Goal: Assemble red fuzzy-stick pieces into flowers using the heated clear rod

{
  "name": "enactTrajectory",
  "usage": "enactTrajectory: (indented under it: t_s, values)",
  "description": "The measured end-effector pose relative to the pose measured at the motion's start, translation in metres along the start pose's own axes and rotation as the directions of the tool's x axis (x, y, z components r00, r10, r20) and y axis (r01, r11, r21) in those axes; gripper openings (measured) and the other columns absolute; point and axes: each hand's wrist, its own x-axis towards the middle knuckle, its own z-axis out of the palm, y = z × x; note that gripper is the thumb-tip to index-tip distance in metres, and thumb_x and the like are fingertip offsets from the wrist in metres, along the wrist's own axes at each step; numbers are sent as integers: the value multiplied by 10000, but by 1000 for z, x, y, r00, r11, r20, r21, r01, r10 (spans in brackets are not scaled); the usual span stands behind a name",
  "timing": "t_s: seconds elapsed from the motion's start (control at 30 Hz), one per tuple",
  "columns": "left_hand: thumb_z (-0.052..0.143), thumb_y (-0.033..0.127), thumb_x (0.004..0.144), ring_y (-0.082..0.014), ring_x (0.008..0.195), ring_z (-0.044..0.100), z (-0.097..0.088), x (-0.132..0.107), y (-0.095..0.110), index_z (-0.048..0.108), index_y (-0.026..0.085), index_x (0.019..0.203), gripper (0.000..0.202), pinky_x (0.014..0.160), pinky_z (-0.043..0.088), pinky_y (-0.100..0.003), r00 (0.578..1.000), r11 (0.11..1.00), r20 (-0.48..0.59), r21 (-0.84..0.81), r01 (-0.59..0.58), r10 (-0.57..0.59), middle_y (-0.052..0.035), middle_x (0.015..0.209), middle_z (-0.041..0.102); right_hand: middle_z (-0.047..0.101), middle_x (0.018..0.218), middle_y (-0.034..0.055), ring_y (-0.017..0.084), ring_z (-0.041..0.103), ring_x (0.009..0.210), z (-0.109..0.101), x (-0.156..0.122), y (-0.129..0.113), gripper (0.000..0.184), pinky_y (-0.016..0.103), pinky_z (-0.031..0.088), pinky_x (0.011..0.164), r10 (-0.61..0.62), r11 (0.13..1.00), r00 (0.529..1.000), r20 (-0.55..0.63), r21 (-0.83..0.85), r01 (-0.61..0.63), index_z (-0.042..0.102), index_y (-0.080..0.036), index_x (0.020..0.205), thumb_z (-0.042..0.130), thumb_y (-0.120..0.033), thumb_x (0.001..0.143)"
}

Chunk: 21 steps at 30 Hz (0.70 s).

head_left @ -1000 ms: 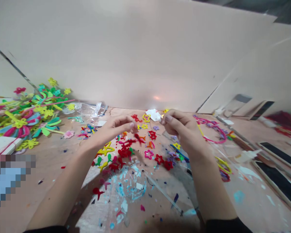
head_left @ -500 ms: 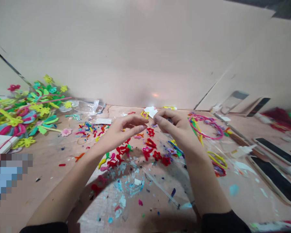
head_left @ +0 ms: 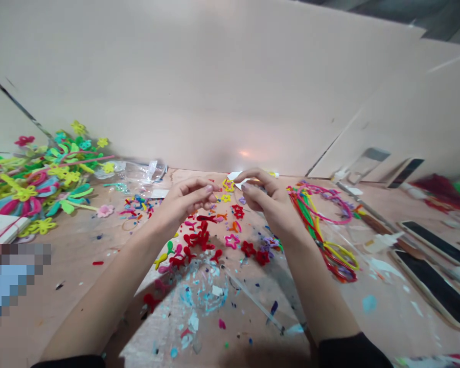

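My left hand [head_left: 193, 197] hovers over the middle of the table, thumb pressed to the curled fingers. A bit of red shows by its fingertips, but what it pinches is too small to make out. Facing it, my right hand [head_left: 262, 191] has a bent index finger and thumb slightly apart, with nothing visible between them. Below both lie fuzzy pipe-cleaner shapes: a pile of red looped pieces [head_left: 197, 237], a pink star [head_left: 232, 241], red flowers [head_left: 248, 248] and an orange loop [head_left: 234, 226]. Yellow stars [head_left: 227, 185] lie beyond, between the hands.
Bright pipe-cleaner flowers [head_left: 26, 191] are heaped at left, near a clear plastic bag [head_left: 134, 173]. At right are coiled pipe cleaners [head_left: 322, 235], a glue bottle [head_left: 383, 241] and phone-like dark slabs [head_left: 431, 286]. Blue and white scraps [head_left: 203, 291] litter the front. A wall rises behind.
My left hand has drawn back leftward, its fingers closing together. The right index finger and thumb have parted slightly. A bent red piece no longer shows above the pink star.
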Motion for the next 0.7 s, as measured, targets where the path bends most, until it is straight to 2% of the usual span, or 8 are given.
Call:
enactTrajectory:
  t_s: [0.17,0.3,0.4,0.57,0.7]
  values:
    - [829,253,719,-61,620,596,-2,1,2,755,173,773,122,613,491,-149,999,999,-52,-35,1,-3,16,658,669,328,587,-81,78,239,493,-1,2,4,127,264,170,487,-33,997,999,-31,75,35,659,-261,1007,616,-241,889]
    - [805,238,746,-50,578,570,-7,1,4,755,175,765,83,567,461,-139,994,998,-99,-8,-57,56,16,646,666,347,580,-79,73,237,483,-2,4,6,66,265,177,487,-49,993,998,-43,104,53,642,-248,877,592,-207,865]
    - [792,245,759,-56,570,566,-9,1,5,755,179,778,78,544,450,-150,990,997,-121,20,-76,78,10,656,670,339,566,-80,74,234,482,-3,5,9,100,268,183,490,-68,992,997,-48,105,73,624,-238,824,554,-174,854]
    - [794,235,742,-72,571,574,-10,2,8,740,177,763,82,556,478,-174,984,998,-165,11,-69,70,4,655,662,325,563,-83,77,226,486,-5,3,9,143,278,170,501,-70,991,997,-44,110,74,596,-241,842,514,-124,843]
    - [783,214,755,-52,551,562,-12,2,10,743,166,766,64,548,476,-151,986,997,-148,-20,-80,76,3,657,667,302,572,-84,76,203,488,-7,1,4,155,287,161,514,-56,994,997,-51,91,61,561,-239,835,502,-95,834]
